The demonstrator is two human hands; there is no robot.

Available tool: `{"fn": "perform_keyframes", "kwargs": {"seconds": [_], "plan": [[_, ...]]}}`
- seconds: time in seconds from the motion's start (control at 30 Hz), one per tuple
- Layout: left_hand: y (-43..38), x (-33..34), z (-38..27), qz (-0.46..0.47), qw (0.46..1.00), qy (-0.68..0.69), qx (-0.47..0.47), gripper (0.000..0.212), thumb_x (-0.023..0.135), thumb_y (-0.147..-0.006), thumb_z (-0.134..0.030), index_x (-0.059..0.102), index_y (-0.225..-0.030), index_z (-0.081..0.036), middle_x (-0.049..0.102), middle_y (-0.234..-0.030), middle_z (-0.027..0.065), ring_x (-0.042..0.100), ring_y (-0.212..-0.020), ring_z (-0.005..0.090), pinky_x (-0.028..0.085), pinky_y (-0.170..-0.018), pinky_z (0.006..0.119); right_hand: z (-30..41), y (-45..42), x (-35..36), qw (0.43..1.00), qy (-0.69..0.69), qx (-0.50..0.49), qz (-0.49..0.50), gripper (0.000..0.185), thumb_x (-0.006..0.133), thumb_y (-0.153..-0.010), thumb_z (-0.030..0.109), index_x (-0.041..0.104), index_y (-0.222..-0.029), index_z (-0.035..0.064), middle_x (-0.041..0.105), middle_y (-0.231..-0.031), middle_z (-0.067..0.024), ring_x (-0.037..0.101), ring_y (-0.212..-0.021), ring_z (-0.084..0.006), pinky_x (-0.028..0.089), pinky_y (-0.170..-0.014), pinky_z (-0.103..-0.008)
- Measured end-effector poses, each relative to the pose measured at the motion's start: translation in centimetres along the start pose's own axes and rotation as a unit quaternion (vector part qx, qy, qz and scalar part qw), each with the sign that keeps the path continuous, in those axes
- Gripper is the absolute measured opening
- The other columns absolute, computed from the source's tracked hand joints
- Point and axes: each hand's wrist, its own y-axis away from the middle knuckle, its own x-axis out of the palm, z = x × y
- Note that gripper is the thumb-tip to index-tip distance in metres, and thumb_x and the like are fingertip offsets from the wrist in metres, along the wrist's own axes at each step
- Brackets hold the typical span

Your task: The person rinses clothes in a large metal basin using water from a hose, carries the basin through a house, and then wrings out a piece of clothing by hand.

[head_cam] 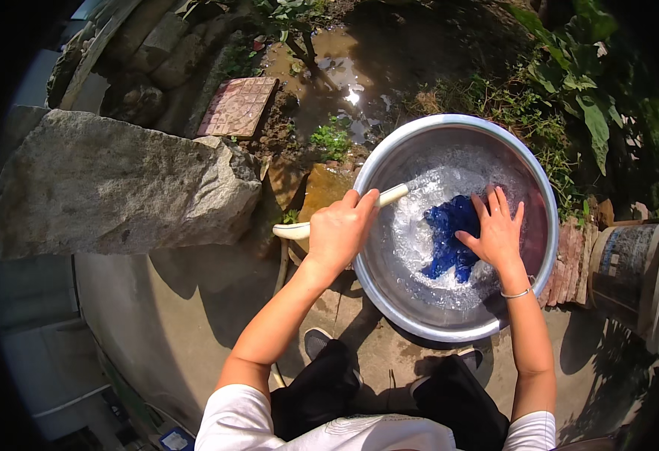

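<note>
My left hand [338, 228] grips a cream-coloured hose [392, 195] near its end. From the hose's mouth, water runs into a large round metal basin [372, 293]. A dark blue cloth [452, 234] lies wet in the churning, bubbly water [414, 270]. Fingers spread, my right hand [496, 228] is over the cloth's right side; whether the palm touches the cloth I cannot tell. A bracelet circles my right wrist. Behind my left hand the hose bends and hangs down toward the ground.
A big rough stone block [121, 186] stands to the left. Beyond it lies a patterned tile [238, 107] beside a muddy puddle [357, 62]. Stacked bricks [572, 262] and a bucket [625, 270] are at right. Leafy plants [580, 84] grow behind the basin. My feet stand on concrete.
</note>
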Motion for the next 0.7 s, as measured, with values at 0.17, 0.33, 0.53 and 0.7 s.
{"fn": "perform_keyframes", "kwargs": {"seconds": [0.17,0.33,0.53,0.7], "plan": [[-0.2,0.6,-0.4,0.016,0.999,0.023,-0.022,0.023,0.065,-0.087,-0.020,0.065,-0.110,-0.017,0.058,-0.076,0.0042,0.062,-0.062,0.0251,0.049,-0.053,0.036,-3.4,2.9,5.1,0.996,-0.080,0.028,-0.003,0.085,0.069,-0.077,0.050,0.031,-0.147,0.0184,0.024,-0.150,-0.0256,0.030,-0.132,-0.0484,0.038,-0.102,-0.0553],[-0.5,0.5,-0.5,0.024,0.999,0.017,-0.016,0.023,0.065,-0.087,-0.019,0.066,-0.111,-0.018,0.058,-0.078,0.0039,0.063,-0.066,0.0253,0.049,-0.054,0.037,-1.1,4.1,6.2,0.996,-0.086,-0.004,-0.019,0.082,0.069,-0.077,0.049,0.035,-0.144,0.0162,0.025,-0.147,-0.0276,0.031,-0.130,-0.0478,0.037,-0.103,-0.0546],[-1.0,0.3,-0.8,0.023,0.999,0.022,-0.015,0.024,0.064,-0.088,-0.019,0.065,-0.112,-0.018,0.059,-0.079,0.0043,0.063,-0.067,0.0266,0.049,-0.056,0.038,-0.7,4.0,5.5,0.994,-0.103,-0.024,-0.026,0.078,0.072,-0.074,0.047,0.043,-0.140,0.0178,0.034,-0.142,-0.0273,0.035,-0.130,-0.0445,0.043,-0.098,-0.0529],[-0.9,0.2,-0.7,0.025,0.999,0.028,-0.026,0.024,0.064,-0.088,-0.020,0.065,-0.112,-0.019,0.060,-0.080,0.0043,0.063,-0.068,0.0270,0.049,-0.056,0.038,-0.7,4.2,5.7,0.993,-0.109,-0.029,-0.042,0.077,0.072,-0.074,0.047,0.043,-0.140,0.0185,0.034,-0.143,-0.0270,0.036,-0.129,-0.0449,0.044,-0.097,-0.0533]]}}
